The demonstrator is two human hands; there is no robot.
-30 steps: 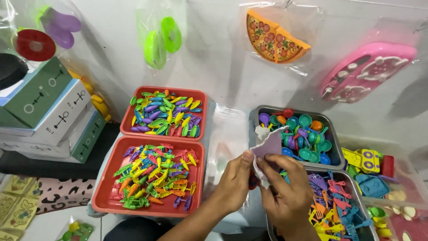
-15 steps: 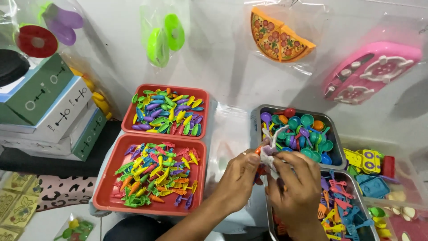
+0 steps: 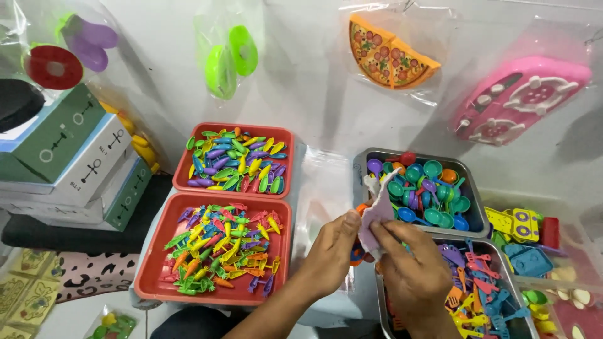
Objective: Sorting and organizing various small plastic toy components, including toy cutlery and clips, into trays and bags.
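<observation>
My left hand [image 3: 331, 252] and my right hand [image 3: 411, 267] both pinch a small clear plastic bag [image 3: 375, 210] that holds a pale purple piece and some orange toy bits. The bag is held up between the two red trays on the left and the metal trays on the right. The far metal tray [image 3: 358, 164] is full of small teal, purple and orange toy spoons. The near metal tray [image 3: 514, 300] under my right hand holds several toy forks and spatulas.
Two red trays, far [image 3: 182, 164] and near [image 3: 154, 276], hold small coloured toy vegetables. Clear bags lie between the trays [image 3: 323, 182]. Bagged toy pizza [image 3: 389, 56], pink stove [image 3: 521, 100] and green pieces [image 3: 229, 59] hang on the wall. Stacked boxes [image 3: 75, 163] stand at left; a clear bin of toys [image 3: 534, 245] at right.
The bag was spread flat, then bunched between my fingers, and now it is spread out again. Both hands stayed in the same spot.
</observation>
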